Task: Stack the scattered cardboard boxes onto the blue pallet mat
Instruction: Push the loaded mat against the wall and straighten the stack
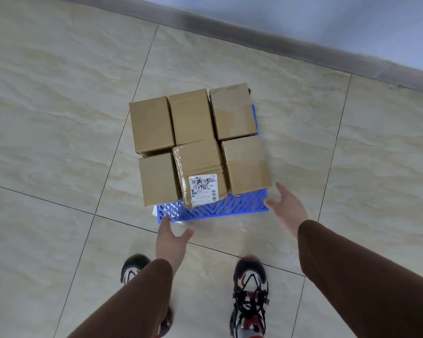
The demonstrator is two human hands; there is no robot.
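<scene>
With six cardboard boxes already packed together on the blue pallet mat (220,208), you look to be at the tail end of the stacking, tidying rather than fetching. Three plain boxes sit in the far row and three in the near row, the middle near one being the taped box with the shipping label (199,170), which leans a little and overhangs toward you. Your left hand (171,236) hangs just at the mat's near left corner, fingers spread and loosely straight, gripping nothing; whether a fingertip touches the plastic cannot be told. Your right hand (287,207) is open too, fingers relaxed, just beside the mat's near right corner and the near right box (246,164), again with nothing in it. No loose boxes show on the tiled floor (59,118) in this view, so either the job is nearly finished or the rest lie out of sight. Next, judge whether the labelled box needs squaring into its row, and press it with flat palms so the neighbours do not shift off the far edge.
</scene>
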